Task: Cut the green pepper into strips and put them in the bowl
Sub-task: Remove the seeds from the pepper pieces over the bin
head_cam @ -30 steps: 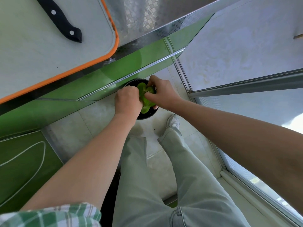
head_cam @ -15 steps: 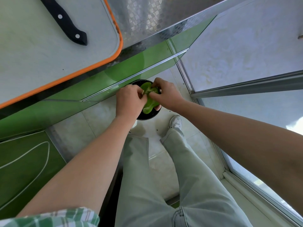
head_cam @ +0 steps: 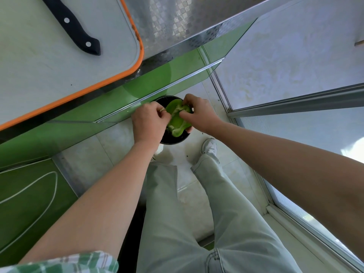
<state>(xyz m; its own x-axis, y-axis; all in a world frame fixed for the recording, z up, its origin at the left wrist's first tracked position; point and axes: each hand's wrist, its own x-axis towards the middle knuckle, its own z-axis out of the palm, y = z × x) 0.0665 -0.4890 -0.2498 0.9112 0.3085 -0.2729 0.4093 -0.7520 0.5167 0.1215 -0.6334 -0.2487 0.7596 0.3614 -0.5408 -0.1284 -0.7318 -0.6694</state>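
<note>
An opened green pepper, pale inside showing, is held over a black bin on the floor. My right hand grips the pepper from the right. My left hand is at its left edge, fingertips pinching a small pale bit of its core. A black-handled knife lies on the white cutting board with the orange rim, up on the counter at the upper left. No bowl is in view.
The steel counter edge and green cabinet fronts stand just left of the bin. My legs and a white shoe are below it on the tiled floor. A glass door frame runs along the right.
The camera view has shifted slightly, so the board and knife sit lower right. My hands stay over the bin; the pepper is spread wider and my left fingers now pinch a piece of core.
</note>
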